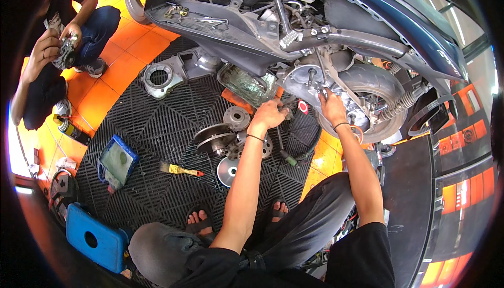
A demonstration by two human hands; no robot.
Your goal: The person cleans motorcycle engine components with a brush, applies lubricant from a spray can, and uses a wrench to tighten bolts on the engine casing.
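My left hand (270,113) has its fingers curled beside the metal drain tray (247,84), on a small dark item I cannot make out. My right hand (332,107) grips a metal tool (322,88) against the scooter's exposed engine case (303,86), just left of the rear wheel (388,83). Below and left of my left hand lie round clutch parts (212,138), a silver disc (227,171) and another disc with holes (235,117) on the black grid mat (157,130).
Another person (79,20) crouches at upper left holding a metal part. A removed casing (160,78) lies on the mat, with a blue tray (118,159) and a brush (178,168). A blue container (94,235) sits at lower left; a dark cabinet (404,193) stands at right.
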